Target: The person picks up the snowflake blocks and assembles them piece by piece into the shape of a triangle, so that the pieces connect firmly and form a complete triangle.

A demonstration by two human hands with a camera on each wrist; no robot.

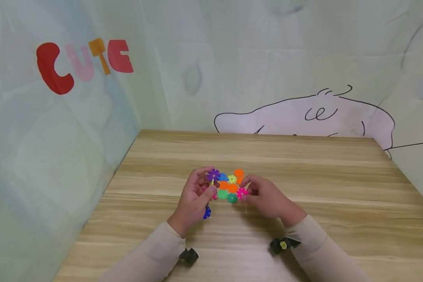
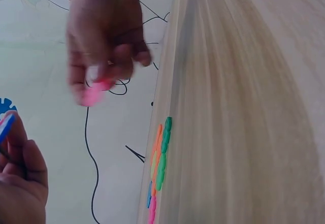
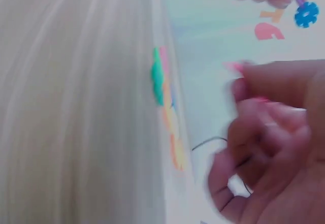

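Note:
My left hand [image 1: 192, 197] pinches a small joined cluster of slotted plastic discs. A purple disc [image 1: 213, 174] stands at its top, a yellow disc [image 1: 212, 182] shows edge-on, and a dark blue disc [image 1: 206, 212] hangs below the palm. Between thumb and fingers, my right hand [image 1: 269, 199] holds a pink disc [image 1: 242, 193], blurred in the left wrist view. Both hands are raised above the table, as the wrist views show. Under them lie loose discs, among them orange [image 1: 232, 188], yellow-green [image 1: 232, 179], light green [image 1: 222, 194], dark green [image 1: 232, 198] and blue [image 1: 223, 177].
The wood-grain table [image 1: 155, 164] reaches back to a printed cloth wall [image 1: 176, 78] with cartoon drawings. Another cloth wall, bearing coloured letters [image 1: 120, 56], borders the left side. Black straps [image 1: 283, 245] sit at both wrists.

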